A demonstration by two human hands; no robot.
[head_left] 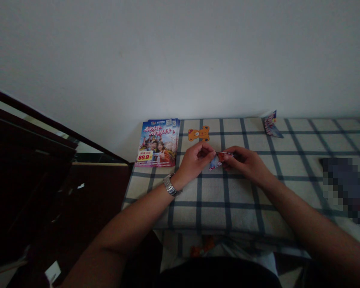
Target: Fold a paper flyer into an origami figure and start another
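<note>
Between my two hands is a small folded piece of printed paper [215, 163], blue and pink with some red-orange. My left hand [197, 159], with a metal watch [171, 185] on its wrist, pinches the paper's left side between thumb and fingers. From the other side my right hand [243, 161] grips the paper's right part, thumb on top. The fingers cover much of it, so its full shape is hidden. Left of my hands lies a stack of printed flyers [158, 144]. Another folded paper [271, 125] stands at the back right, near the wall.
A checked cloth [211, 200] covers the table, with a bear figure [199, 133] on it. The wall [180, 60] borders the table's back edge. A blurred dark object [348, 188] lies at the right. White scraps [53, 272] lie low on the left.
</note>
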